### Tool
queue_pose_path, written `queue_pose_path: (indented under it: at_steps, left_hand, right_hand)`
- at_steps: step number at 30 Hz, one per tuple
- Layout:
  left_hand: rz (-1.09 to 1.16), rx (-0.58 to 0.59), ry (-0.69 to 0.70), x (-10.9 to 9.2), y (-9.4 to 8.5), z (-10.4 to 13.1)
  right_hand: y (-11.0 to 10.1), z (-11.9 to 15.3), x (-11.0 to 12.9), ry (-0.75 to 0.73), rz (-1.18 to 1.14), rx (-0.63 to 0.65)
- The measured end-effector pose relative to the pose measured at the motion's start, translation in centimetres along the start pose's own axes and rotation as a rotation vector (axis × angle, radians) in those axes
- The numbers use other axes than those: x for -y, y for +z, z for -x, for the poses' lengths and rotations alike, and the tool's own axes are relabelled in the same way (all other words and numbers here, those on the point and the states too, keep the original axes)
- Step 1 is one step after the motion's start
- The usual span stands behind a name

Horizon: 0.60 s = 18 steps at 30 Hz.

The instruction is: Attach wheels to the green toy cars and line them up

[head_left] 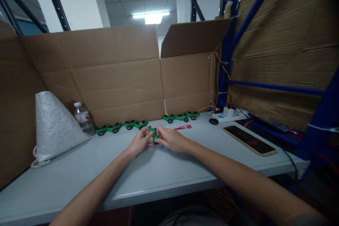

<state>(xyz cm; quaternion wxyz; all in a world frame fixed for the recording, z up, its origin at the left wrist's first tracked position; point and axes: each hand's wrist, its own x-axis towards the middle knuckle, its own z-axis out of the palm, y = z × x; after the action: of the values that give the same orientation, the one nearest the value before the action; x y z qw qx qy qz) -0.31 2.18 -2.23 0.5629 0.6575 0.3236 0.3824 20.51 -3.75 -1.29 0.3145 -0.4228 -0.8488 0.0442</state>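
A small green toy car (pixel 154 133) is held between my two hands above the middle of the table. My left hand (pixel 141 140) grips it from the left with bent fingers. From the right, my right hand (pixel 171 139) pinches it, partly covering it. Just behind my right hand lies a red screwdriver (pixel 183 127). A small bluish item (pixel 165 147) shows under my right hand, too hidden to make out. More green toy cars with black wheels stand along the cardboard wall, some at the left (pixel 108 129) and some at the right (pixel 181 117).
On the white table (pixel 127 183), a silvery bag (pixel 53 127) and a water bottle (pixel 84 118) stand at the left. A phone (pixel 249 139), a round black object (pixel 213 121) and a power strip (pixel 227 114) with cables lie at the right, near blue rack posts.
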Motion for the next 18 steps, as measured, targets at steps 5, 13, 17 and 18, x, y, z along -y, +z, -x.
queue_pose_path:
  at_steps: [5,13,17,18]
  left_hand:
    - [-0.136,-0.015,0.085,0.4,-0.5,-0.4]
    - [-0.283,-0.101,0.143,0.7,-1.2,-0.6]
    - [-0.348,-0.135,0.173,0.8,-1.7,-0.7]
    - [-0.365,-0.144,0.179,0.9,-1.8,-0.7]
  right_hand:
    - [0.4,0.1,-0.3,0.0,0.01,0.039]
    - [0.8,0.1,-1.5,0.001,0.015,0.051]
    - [0.7,0.2,-1.4,-0.033,-0.005,0.048]
    - [0.7,0.2,-1.4,-0.04,-0.012,0.053]
